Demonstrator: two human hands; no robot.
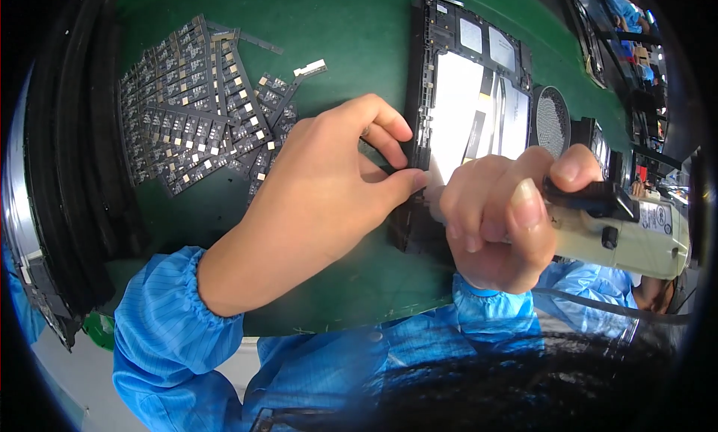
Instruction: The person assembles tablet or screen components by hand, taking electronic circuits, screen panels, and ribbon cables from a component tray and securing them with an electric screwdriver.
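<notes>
A long black open device casing (416,73), with white and silver panels inside it, stands upright in the picture right of centre. My left hand (321,170) is at its left edge, fingers curled against the side and thumb tip on the rim. Whether a small part lies between those fingertips is hidden. My right hand (501,215) is wrapped round a cream electric screwdriver (628,241) with a black lever, above the casing's near right part. The screwdriver's tip is hidden behind the hand.
Panels of small dark circuit boards (198,103) lie in a loose pile at the left. Black stacked casings (71,148) stand at the far left. A round dish of small screws (552,121) sits right of the casing, on the green mat (344,28). Another person's blue sleeve (587,286) shows at right.
</notes>
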